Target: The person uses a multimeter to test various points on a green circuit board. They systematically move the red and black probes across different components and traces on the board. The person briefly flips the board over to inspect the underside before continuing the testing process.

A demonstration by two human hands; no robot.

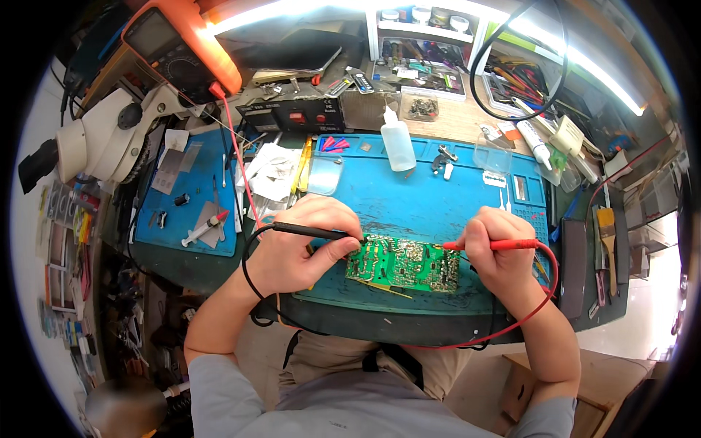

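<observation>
We see left hand (310, 244) closed around black probe (307, 231), right hand (498, 252) closed around red probe (515, 244), tips by far edge of green circuit board (401, 264), lying on blue mat (438, 197) near tabletop (431, 326) front edge.

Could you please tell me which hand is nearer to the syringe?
Left. The left hand is to the right of the syringe; the right hand is farther right, beside the green board.
</observation>
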